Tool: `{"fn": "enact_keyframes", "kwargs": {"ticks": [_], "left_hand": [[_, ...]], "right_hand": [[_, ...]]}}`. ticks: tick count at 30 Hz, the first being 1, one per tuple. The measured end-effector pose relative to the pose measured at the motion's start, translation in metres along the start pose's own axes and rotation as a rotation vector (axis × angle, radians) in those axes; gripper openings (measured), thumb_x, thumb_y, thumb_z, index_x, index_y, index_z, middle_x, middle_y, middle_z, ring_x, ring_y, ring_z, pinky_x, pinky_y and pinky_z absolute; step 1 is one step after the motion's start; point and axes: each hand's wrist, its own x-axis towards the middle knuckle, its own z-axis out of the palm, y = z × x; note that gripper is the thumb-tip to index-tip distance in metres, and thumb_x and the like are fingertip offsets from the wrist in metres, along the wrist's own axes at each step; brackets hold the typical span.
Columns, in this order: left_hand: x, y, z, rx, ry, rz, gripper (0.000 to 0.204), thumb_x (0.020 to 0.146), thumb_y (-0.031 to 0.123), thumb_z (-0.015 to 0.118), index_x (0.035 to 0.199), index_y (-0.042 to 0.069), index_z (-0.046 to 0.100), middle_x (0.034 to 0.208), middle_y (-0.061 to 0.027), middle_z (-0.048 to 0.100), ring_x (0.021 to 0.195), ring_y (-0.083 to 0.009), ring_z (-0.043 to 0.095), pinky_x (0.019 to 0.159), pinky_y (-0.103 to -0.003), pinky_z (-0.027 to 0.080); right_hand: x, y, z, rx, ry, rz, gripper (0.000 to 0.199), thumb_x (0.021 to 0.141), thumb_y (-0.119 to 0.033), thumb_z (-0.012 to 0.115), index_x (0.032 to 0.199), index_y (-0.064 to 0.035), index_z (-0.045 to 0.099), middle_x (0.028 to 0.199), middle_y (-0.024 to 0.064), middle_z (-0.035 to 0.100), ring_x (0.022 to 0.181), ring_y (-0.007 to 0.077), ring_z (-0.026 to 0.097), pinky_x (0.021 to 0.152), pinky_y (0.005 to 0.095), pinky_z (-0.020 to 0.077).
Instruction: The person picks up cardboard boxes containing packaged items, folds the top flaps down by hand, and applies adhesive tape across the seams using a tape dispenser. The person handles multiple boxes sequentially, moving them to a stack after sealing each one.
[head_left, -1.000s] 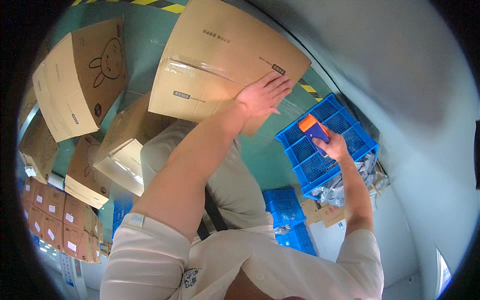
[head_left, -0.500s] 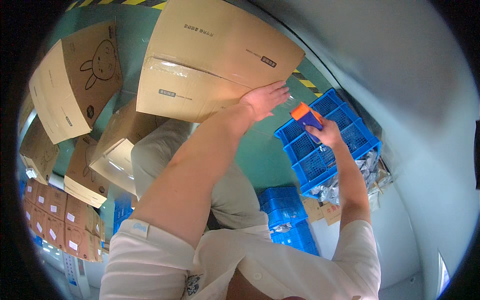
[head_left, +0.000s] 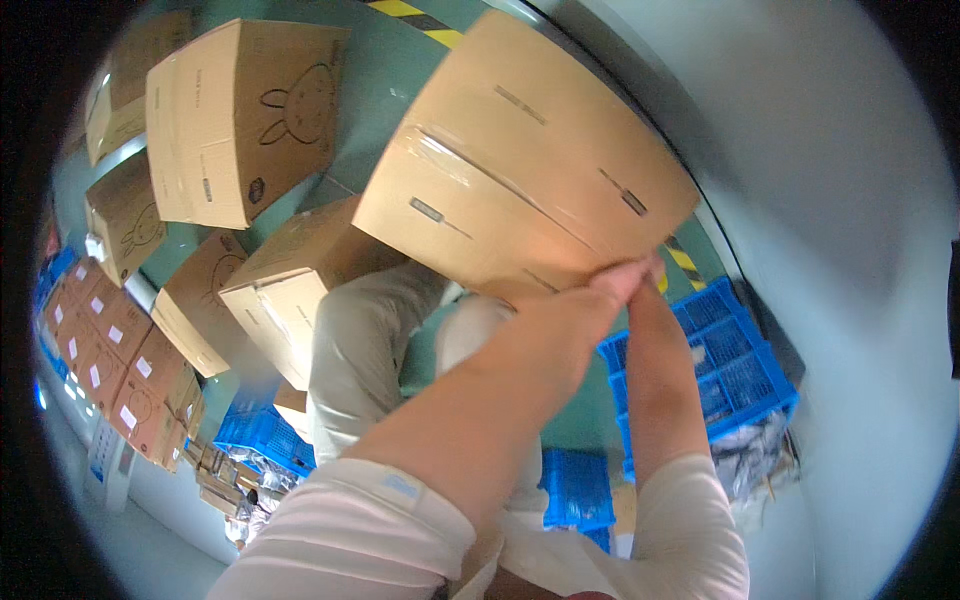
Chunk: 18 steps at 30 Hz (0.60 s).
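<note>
A large sealed cardboard box (head_left: 520,170), taped along its seam, is tilted up in front of me. My left hand (head_left: 608,292) grips its near lower edge, arm stretched forward. My right hand (head_left: 650,272) reaches the same edge right beside the left hand and is mostly hidden behind it. I cannot tell what the right hand holds. The orange tool seen earlier is out of sight.
A blue plastic crate (head_left: 745,375) lies below right by the pale wall, with crumpled wrapping beside it. More blue crates (head_left: 575,490) lie near my legs. Cardboard boxes with a rabbit drawing (head_left: 240,120) and stacked small boxes (head_left: 110,360) fill the left. Yellow-black floor tape (head_left: 420,12) runs behind.
My right hand left the blue crate and came up to the box edge beside my left hand. The big box now looms closer and larger.
</note>
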Motion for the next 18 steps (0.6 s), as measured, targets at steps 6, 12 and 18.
{"fn": "enact_keyframes", "kwargs": {"ticks": [6, 12, 18], "left_hand": [[0.027, 0.011, 0.042, -0.001, -0.126, -0.006, 0.044, 0.099, 0.032, 0.044, 0.136, 0.009, 0.052, 0.15, -0.0091, 0.046, 0.143, -0.0261, 0.036, 0.121, -0.044, 0.023], [0.014, 0.026, 0.023, -0.05, -0.176, 0.236, 0.037, 0.097, 0.025, 0.046, 0.126, 0.009, 0.062, 0.143, -0.0106, 0.055, 0.138, -0.0268, 0.044, 0.118, -0.044, 0.03], [-0.197, 0.091, 0.04, -0.713, 0.52, -0.348, 0.024, 0.085, 0.02, 0.058, 0.104, 0.008, 0.067, 0.115, -0.0115, 0.065, 0.122, -0.0304, 0.055, 0.108, -0.043, 0.041]], "right_hand": [[-0.105, -0.024, -0.057, 0.07, -0.217, 0.171, 0.049, 0.093, -0.045, 0.054, 0.106, -0.0015, 0.073, 0.11, 0.0229, 0.071, 0.107, 0.0375, 0.068, 0.09, 0.0488, 0.0543], [-0.256, 0.018, -0.012, 0.238, -0.224, 0.273, 0.092, 0.082, -0.08, 0.052, 0.097, 0.0086, 0.072, 0.102, 0.0344, 0.067, 0.106, 0.046, 0.065, 0.092, 0.0516, 0.0508], [-0.38, -0.003, -0.033, 0.161, -0.409, 0.33, 0.091, 0.078, -0.079, 0.058, 0.107, 0.0061, 0.072, 0.115, 0.0328, 0.065, 0.116, 0.0442, 0.061, 0.098, 0.0478, 0.0482]]}}
